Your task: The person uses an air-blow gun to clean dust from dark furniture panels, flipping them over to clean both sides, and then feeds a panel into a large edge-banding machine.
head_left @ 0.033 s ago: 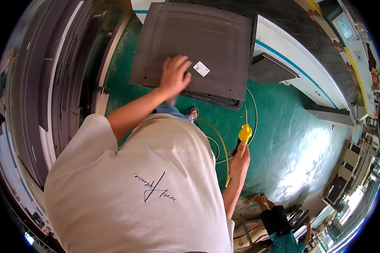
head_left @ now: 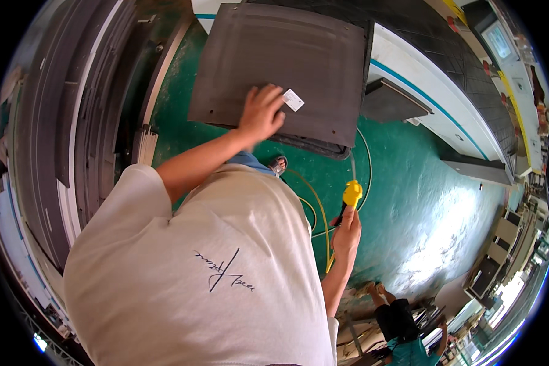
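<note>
A dark brown panel with small holes at its corners lies flat in front of me. My left hand is over its near edge, fingers stretched out and a little blurred, with nothing in it. The fingertips are beside a white label on the panel; whether they touch the surface I cannot tell. To the right, my right hand is closed round the handle of a yellow air blow gun. The gun's thin nozzle points away from me, toward the panel's near right corner.
A yellow hose curves over the green floor near my feet. Long dark boards are stacked at the left. Another dark panel leans against a white bench. A person stands at the lower right.
My left hand has moved slightly right, closer to the label. The right hand holds the air blow gun in nearly the same place.
</note>
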Available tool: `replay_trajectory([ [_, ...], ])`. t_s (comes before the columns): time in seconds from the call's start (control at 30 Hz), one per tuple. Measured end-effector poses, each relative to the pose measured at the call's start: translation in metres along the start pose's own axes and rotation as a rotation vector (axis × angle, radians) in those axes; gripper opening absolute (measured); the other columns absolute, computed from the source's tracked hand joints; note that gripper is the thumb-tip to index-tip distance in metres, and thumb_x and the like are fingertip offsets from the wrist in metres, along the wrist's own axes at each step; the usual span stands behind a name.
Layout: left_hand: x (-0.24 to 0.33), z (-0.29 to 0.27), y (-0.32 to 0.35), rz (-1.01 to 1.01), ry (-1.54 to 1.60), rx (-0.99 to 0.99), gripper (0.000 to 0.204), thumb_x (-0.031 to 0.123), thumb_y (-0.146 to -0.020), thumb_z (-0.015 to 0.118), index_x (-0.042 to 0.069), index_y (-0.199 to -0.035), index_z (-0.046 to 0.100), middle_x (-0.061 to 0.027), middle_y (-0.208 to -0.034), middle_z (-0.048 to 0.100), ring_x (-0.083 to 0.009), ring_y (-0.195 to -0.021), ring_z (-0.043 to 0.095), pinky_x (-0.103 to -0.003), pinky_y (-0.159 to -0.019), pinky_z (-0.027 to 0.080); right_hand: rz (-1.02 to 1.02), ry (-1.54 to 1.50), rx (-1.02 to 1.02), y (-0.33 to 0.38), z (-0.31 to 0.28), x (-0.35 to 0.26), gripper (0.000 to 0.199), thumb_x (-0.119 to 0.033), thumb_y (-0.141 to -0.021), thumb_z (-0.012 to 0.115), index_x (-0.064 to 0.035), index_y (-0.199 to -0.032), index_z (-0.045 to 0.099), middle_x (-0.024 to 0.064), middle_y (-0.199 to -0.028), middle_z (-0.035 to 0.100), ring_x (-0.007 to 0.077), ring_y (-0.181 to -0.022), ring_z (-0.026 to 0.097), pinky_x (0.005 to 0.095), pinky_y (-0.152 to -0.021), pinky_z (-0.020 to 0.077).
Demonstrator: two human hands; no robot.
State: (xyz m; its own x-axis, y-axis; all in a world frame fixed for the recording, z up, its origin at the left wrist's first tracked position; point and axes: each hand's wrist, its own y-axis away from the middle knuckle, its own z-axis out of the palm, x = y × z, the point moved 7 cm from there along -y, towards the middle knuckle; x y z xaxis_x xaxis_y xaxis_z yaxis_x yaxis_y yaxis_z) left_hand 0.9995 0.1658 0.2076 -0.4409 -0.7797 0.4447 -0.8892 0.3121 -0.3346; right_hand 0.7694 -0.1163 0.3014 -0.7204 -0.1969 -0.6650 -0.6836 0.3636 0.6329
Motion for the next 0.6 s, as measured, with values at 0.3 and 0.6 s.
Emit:
replay_trajectory([
  [0.3,-0.02,-0.015,0.03,-0.092,-0.132,-0.002,0.039,0.024,-0.099,0.059,0.01,-0.134,0.061,-0.0124,-0.153,0.05,-0.0303,-0.148,0.039,-0.055,-0.121,0.027,-0.022,0.261,-0.318,-0.03,0.042,-0.034,0.049,-0.045,-0.111,0.043,-0.0014,-0.107,0.065,0.0053,-0.072,0.06,0.0152,-0.059,0.052,0.0339,-0.057,0.0416],
  [0.6,-0.189,-0.109,0.135,-0.721,-0.116,0.309,0.038,0.031,-0.104,0.053,0.009,-0.133,0.064,-0.0134,-0.127,0.07,-0.0354,-0.119,0.064,-0.048,-0.101,0.05,-0.473,0.616,-0.661,-0.029,0.157,-0.154,0.047,-0.044,-0.109,0.045,-0.0001,-0.104,0.063,0.0089,-0.074,0.062,0.0198,-0.07,0.058,0.0363,-0.07,0.046],
])
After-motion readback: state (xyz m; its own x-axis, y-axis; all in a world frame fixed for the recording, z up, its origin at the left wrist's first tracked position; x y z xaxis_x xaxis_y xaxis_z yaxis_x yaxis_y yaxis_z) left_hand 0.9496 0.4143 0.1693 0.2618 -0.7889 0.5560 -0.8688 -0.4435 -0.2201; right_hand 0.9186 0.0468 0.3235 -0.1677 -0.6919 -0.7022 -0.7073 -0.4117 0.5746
